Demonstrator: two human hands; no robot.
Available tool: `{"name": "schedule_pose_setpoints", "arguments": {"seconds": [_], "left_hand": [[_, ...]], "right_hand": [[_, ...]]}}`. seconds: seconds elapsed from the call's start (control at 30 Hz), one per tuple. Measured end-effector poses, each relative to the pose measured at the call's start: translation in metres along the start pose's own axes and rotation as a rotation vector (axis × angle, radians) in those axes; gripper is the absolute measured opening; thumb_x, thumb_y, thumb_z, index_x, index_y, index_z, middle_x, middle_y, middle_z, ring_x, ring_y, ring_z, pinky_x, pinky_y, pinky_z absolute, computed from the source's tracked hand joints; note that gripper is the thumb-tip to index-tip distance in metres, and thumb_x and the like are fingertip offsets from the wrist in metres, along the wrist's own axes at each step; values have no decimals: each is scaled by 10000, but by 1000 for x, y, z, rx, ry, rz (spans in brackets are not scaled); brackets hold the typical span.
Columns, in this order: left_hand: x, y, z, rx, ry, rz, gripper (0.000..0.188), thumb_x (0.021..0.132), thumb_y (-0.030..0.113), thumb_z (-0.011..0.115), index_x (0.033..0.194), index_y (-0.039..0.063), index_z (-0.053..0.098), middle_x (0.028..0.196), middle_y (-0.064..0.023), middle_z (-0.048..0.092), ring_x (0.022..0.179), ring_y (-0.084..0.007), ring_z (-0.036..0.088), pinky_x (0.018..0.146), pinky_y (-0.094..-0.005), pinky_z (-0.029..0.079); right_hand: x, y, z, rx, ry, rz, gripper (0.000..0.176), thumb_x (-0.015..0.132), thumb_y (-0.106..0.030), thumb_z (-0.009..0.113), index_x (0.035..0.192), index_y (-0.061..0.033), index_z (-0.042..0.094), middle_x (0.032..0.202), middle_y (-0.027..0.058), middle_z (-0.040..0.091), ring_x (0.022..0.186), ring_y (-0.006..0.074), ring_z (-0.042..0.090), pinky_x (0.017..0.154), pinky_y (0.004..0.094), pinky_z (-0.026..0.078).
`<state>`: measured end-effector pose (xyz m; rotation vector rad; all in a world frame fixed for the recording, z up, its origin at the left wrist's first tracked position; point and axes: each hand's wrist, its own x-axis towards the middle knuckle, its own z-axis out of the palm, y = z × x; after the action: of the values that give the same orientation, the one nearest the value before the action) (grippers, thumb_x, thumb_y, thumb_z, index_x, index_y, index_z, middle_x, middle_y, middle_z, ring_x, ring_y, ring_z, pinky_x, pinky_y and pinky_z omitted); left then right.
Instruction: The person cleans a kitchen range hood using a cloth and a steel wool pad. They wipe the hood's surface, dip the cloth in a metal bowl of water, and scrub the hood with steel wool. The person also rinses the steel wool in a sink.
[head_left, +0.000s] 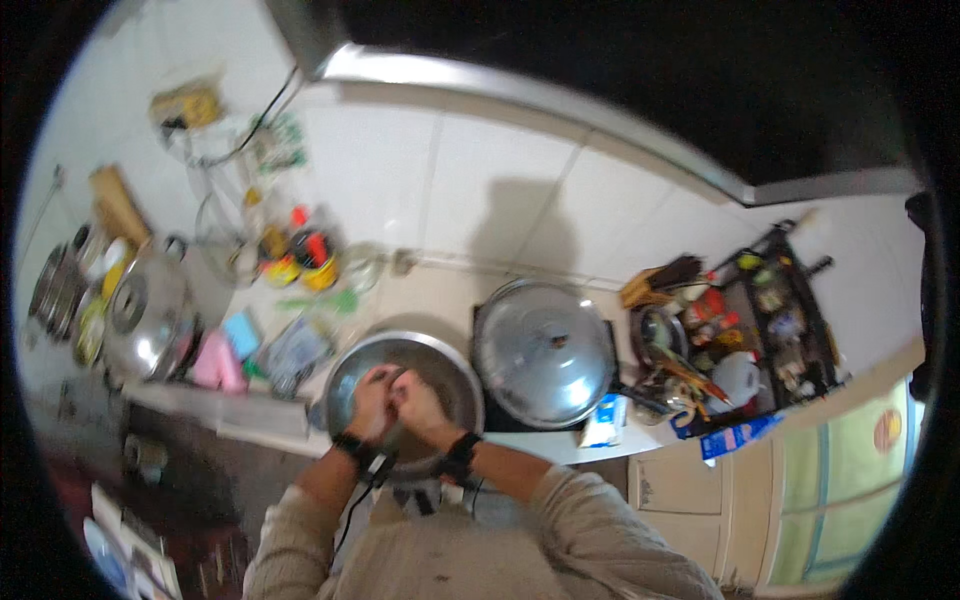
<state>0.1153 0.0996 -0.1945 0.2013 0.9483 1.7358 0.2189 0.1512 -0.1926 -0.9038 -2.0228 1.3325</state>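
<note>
A wide metal basin (465, 367) stands at the counter's front edge, straight before me. Over its inside, my left hand (375, 401) and my right hand (420, 401) meet, fingers curled against each other. A small dark thing shows at the fingertips, but blur hides what it is and which hand grips it. Both wrists wear black bands, with a cable running down from the left one. What lies in the basin is too blurred to name.
Right of the basin, a lidded metal pan (544, 352) sits on the stove. A pink cloth (219, 362), a light-blue sponge (241, 335) and a plastic bag (295, 351) lie left. Beyond the pan stands a black rack (795, 315) with jars and utensils. A range hood (540, 90) overhangs the back.
</note>
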Motion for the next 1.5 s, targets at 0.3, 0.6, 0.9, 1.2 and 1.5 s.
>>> {"name": "schedule_pose_setpoints", "arguments": {"seconds": [0.3, 0.6, 0.9, 1.2, 1.5], "left_hand": [[17, -8, -10, 565, 460, -209, 554, 877, 539, 523, 1070, 23, 572, 945, -110, 605, 784, -238, 566, 634, -427, 468], [6, 4, -42, 333, 361, -401, 654, 914, 541, 434, 1285, 3, 421, 1274, -146, 475, 1152, -319, 471, 887, -531, 406], [-13, 5, -28, 107, 294, -565, 691, 850, 641, 481, 1338, 161, 387, 1373, -54, 354, 1255, -304, 324, 972, -631, 297], [-3, -12, -6, -243, 179, -98, 191, 958, 222, 494, 1052, 70, 562, 1001, -67, 605, 904, -195, 578, 804, -354, 488], [2, 10, 14, -125, 318, -75, 111, 903, 132, 583, 945, 31, 604, 812, -47, 605, 751, -162, 563, 683, -298, 473]], "right_hand": [[11, 31, -34, 22, -170, 495, 160, 861, -187, 595, 899, -33, 579, 767, 146, 632, 725, 347, 623, 661, 413, 495], [-1, 54, -6, -861, -600, 62, 454, 746, -140, 669, 1167, -118, 499, 1163, 252, 502, 991, 444, 550, 790, 522, 471], [36, 18, -25, 429, -346, 538, 258, 810, 31, 606, 1040, -79, 563, 1041, 53, 542, 842, 197, 594, 673, 326, 535], [2, 10, -1, 39, -150, 86, 273, 868, -92, 593, 1139, -59, 583, 1043, 113, 603, 901, 213, 603, 779, 299, 476], [-5, -29, -11, -131, 7, -4, 150, 786, -147, 673, 854, -16, 643, 772, 164, 614, 694, 309, 609, 648, 363, 485]]}}
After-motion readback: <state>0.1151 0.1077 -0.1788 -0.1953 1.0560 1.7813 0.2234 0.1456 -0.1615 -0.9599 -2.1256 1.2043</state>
